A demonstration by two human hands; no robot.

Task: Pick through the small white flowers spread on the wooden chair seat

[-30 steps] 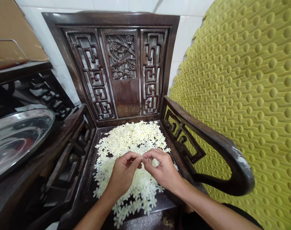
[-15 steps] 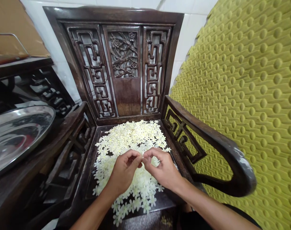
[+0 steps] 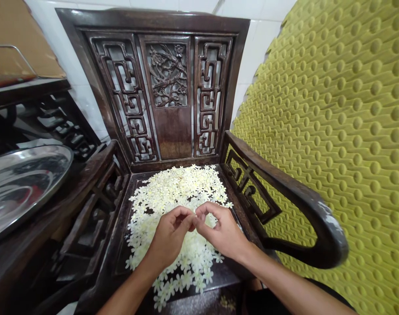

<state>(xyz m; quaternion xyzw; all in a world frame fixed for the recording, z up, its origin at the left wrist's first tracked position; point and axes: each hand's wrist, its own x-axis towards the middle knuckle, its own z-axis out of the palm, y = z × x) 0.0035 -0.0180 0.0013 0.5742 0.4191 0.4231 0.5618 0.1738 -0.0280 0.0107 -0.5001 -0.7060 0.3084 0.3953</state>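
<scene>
My left hand (image 3: 173, 232) and my right hand (image 3: 221, 231) meet fingertip to fingertip over the chair seat. Thumb and forefinger of each are pinched together; whatever lies between them is too small to make out. Below them spreads a layer of pale white-green five-petalled flowers (image 3: 182, 262), which reaches to the seat's front edge. Beyond my hands lies a denser heap of small cream-yellow flowers (image 3: 182, 186). My hands hide part of the flowers in the middle.
The dark carved wooden chair (image 3: 174, 131) has an armrest (image 3: 304, 205) on the right and another on the left. A shiny metal tray (image 3: 54, 162) stands at the left. A yellow-green dimpled sheet (image 3: 333, 122) covers the right side. Small flowers (image 3: 228, 302) lie below the seat's front.
The view has shifted very slightly. My hands stay pinched together in nearly the same place, with only a small shift of the fingertips.
</scene>
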